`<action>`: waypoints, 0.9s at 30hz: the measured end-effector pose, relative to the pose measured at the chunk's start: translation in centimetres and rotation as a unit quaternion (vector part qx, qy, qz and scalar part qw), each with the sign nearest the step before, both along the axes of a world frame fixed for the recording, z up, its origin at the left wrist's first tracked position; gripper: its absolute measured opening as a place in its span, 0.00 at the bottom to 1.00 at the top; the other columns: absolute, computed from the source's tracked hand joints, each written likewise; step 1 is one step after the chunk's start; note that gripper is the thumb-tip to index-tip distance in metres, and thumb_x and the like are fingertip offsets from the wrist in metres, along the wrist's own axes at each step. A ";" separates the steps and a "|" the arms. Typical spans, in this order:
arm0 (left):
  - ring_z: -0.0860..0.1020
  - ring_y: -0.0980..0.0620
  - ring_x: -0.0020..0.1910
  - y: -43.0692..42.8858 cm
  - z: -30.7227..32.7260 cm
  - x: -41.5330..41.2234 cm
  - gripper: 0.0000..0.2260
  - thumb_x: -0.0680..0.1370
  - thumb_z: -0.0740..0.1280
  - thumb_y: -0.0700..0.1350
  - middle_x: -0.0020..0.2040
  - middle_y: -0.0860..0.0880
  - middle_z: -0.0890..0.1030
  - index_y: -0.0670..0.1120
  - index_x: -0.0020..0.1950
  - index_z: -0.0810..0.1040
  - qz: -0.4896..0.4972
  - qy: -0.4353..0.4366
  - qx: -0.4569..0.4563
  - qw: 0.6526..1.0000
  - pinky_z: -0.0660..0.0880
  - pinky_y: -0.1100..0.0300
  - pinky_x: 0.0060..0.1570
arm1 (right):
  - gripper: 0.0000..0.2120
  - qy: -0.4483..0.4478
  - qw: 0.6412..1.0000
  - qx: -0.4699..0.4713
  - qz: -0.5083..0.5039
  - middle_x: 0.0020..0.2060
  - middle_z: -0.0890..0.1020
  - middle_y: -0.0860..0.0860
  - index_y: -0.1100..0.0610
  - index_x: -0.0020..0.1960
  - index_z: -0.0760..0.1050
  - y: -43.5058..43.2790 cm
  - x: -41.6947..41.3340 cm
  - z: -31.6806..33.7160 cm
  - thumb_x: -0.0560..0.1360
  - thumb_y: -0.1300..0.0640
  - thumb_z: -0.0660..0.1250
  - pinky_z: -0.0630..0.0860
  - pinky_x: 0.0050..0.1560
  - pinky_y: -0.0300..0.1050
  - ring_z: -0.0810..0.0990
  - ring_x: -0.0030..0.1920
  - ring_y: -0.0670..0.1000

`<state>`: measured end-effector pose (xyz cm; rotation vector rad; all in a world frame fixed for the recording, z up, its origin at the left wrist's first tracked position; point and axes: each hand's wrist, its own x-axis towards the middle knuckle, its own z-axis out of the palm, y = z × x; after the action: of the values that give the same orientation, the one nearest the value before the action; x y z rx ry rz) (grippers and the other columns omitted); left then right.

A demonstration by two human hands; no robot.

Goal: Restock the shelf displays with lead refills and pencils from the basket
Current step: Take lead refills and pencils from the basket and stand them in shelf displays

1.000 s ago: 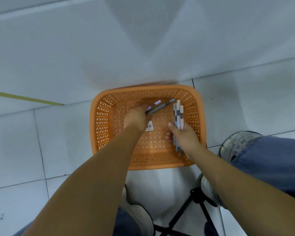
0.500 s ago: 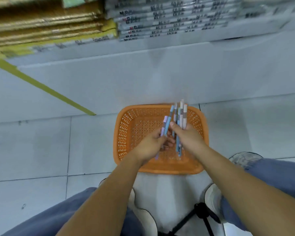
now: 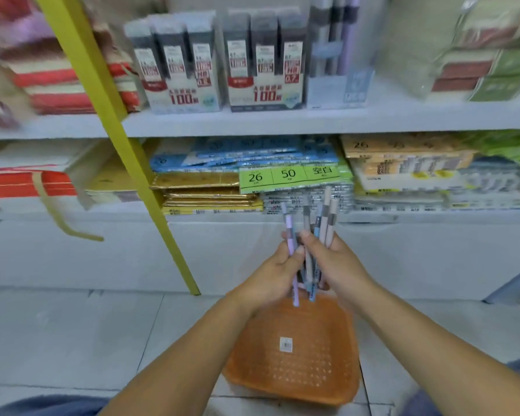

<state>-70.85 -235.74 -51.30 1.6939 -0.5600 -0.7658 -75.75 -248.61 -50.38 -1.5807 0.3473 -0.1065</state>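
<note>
Both hands hold a bunch of pencils upright in front of the lower shelf. My left hand point(image 3: 275, 273) grips a lilac pencil point(image 3: 290, 235) and my right hand point(image 3: 335, 265) grips several grey, blue and beige pencils point(image 3: 327, 219). The two hands touch at the thumbs. Below them on the floor sits the orange basket point(image 3: 300, 376), showing only a small white label inside. On the upper shelf stand two lead refill display boxes point(image 3: 222, 64) and, to their right, a clear pencil display point(image 3: 336, 55).
A yellow slanted post point(image 3: 126, 145) crosses the shelving at the left. The lower shelf carries stacked paper packs point(image 3: 252, 178) with a green price tag. The white shelf base point(image 3: 102, 253) meets the tiled floor. My knees show at the bottom corners.
The view has tilted up from the basket to the shelves. My left hand picked pencils out of the basket and both hands rose with them, joining into one bunch.
</note>
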 end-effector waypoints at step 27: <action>0.76 0.53 0.38 -1.2 10.8 4.6 0.11 0.78 0.64 0.53 0.40 0.50 0.81 0.59 0.37 0.81 0.066 -0.098 -0.065 0.991 0.76 0.54 0.44 | 0.05 -0.188 0.982 -0.015 0.001 0.43 0.86 0.54 0.54 0.51 0.82 -6.2 5.5 13.1 0.77 0.58 0.68 0.79 0.38 0.41 0.84 0.41 0.51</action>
<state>-66.22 -236.98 -40.48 1.6751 -0.6131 -0.4620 -70.26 -254.78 -37.26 -1.5511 0.0477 -0.4047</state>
